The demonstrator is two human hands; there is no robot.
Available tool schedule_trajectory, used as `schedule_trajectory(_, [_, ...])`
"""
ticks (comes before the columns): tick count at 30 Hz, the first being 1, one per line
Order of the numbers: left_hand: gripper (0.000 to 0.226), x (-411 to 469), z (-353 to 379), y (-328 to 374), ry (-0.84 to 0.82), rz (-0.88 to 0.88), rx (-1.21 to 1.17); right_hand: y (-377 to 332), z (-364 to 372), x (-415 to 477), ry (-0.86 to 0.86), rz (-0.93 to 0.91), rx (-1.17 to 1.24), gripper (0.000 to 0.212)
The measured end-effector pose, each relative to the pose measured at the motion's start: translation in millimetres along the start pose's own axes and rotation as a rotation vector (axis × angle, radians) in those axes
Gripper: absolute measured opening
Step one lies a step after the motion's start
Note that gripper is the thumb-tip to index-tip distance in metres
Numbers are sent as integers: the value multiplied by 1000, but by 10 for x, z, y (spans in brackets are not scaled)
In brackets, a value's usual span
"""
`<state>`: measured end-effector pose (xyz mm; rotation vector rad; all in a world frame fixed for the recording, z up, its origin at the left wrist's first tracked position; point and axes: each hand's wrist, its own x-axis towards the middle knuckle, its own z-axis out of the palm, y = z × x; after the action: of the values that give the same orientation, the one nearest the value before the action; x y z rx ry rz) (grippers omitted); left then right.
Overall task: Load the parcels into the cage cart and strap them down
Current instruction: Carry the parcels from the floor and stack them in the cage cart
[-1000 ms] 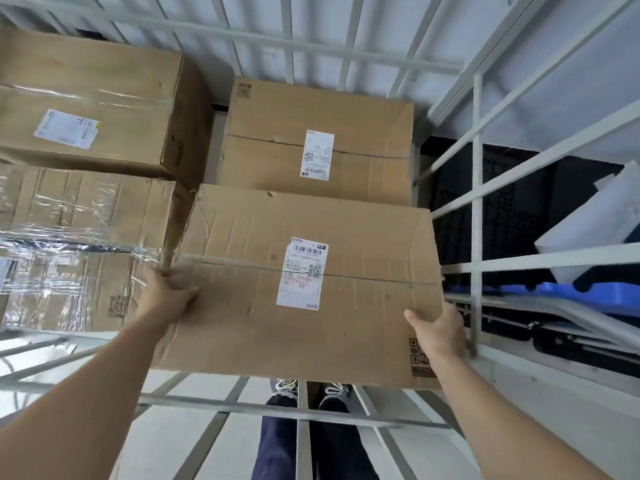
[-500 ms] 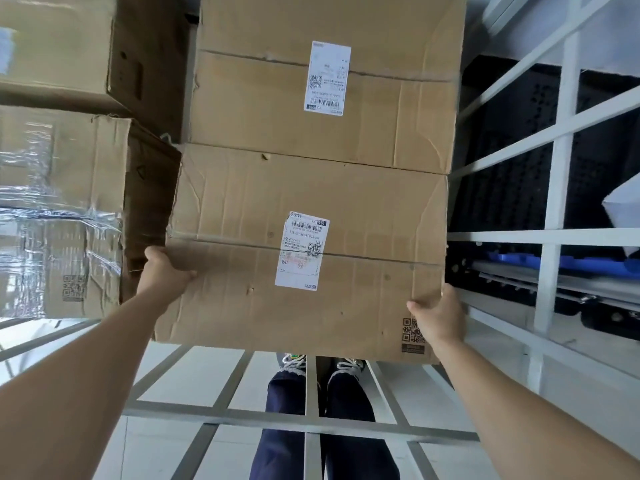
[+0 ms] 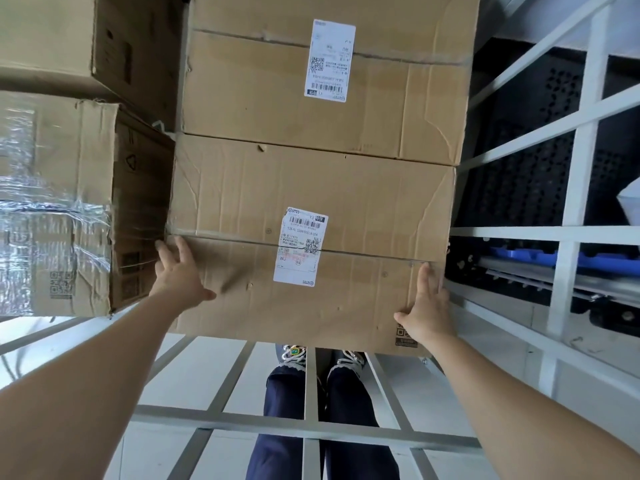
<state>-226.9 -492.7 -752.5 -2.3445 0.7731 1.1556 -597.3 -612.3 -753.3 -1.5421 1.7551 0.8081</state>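
Note:
A brown cardboard parcel [image 3: 363, 195] with a white label lies inside the white cage cart [image 3: 568, 233], pushed up against a second labelled parcel [image 3: 249, 98] behind it. My left hand [image 3: 180, 275] lies flat on the near parcel's top at its left edge, fingers spread. My right hand [image 3: 427, 306] lies flat on the top by the right edge, fingers stretched forward. Neither hand wraps around the parcel. No strap is in view.
To the left stand a tape-wrapped parcel [image 3: 52, 209] and another brown parcel [image 3: 45, 32] behind it. A cage bar [image 3: 311, 426] crosses in front of my legs. Beyond the right cage wall are dark perforated crates [image 3: 519, 174] and a blue item [image 3: 519, 254].
The near parcel has gone forward and down until it meets the rear parcel. My hands have shifted from gripping its sides to lying flat on its top.

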Motion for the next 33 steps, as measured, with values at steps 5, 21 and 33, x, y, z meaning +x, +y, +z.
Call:
schedule_trajectory(5, [103,-120,-244,37,10,57,119,-46,-281,-134,-81,-36,-41,98])
schedule_trajectory(21, [24,-2458,-1908,1043,490,442,337,-38,-2045,-2260,336,-362,-26,55])
schedule_trajectory(33, [28,-4239,-2921,1224,809,903,480,390,-2725,-4195,790,-198,137,60])
